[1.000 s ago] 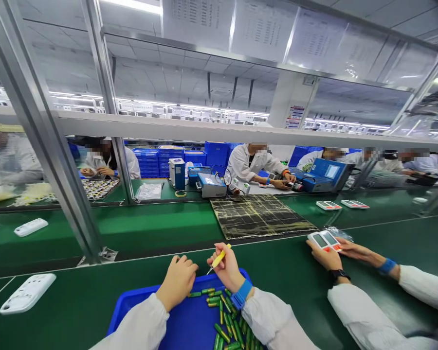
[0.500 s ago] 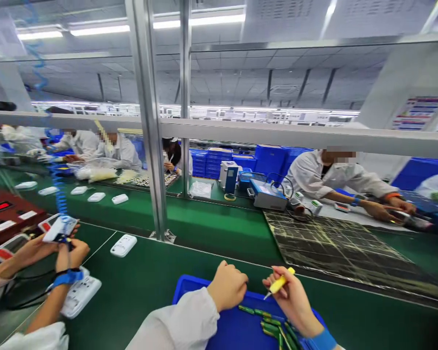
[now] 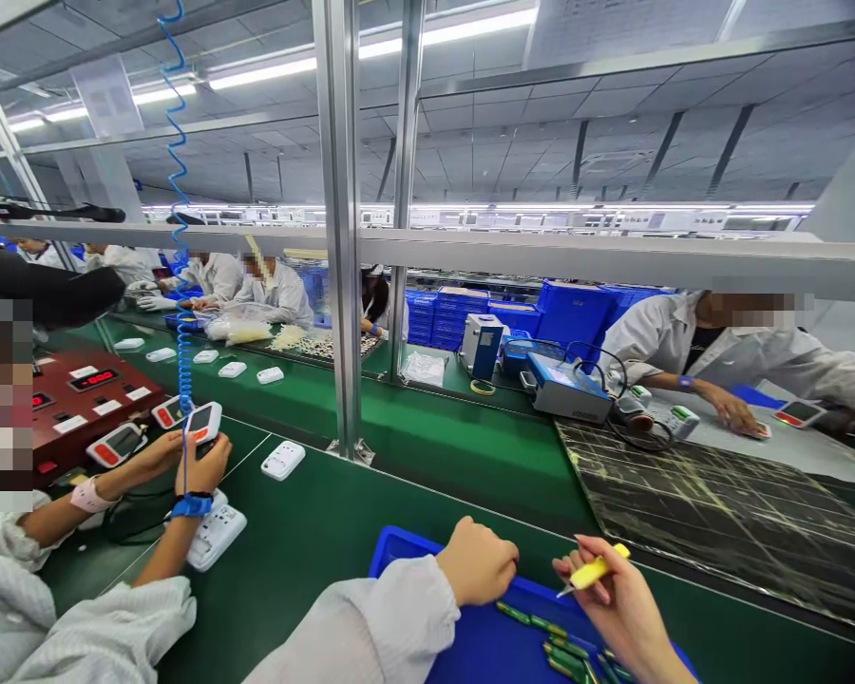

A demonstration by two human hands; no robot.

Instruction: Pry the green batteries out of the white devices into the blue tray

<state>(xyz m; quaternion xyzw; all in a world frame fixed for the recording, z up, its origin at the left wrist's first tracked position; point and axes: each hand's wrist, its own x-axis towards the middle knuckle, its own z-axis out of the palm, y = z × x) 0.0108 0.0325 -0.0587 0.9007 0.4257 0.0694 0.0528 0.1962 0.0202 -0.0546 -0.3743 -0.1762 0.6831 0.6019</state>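
Two own hands over one blue tray: a closed left hand and a right hand pinching one yellow tool. About half a dozen green batteries visible in the tray, the rest cut off by the frame edge. On the green surface, one loose white device near the post, five more white devices in a row farther back, and one red-and-white unit in a neighbour's hands.

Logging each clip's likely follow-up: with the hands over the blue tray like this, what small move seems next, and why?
Probably the left hand, closed in a fist at the blue tray's rim, reaches right to the green batteries. The right hand already holds the yellow tool, tip pointing left, with nothing at it.
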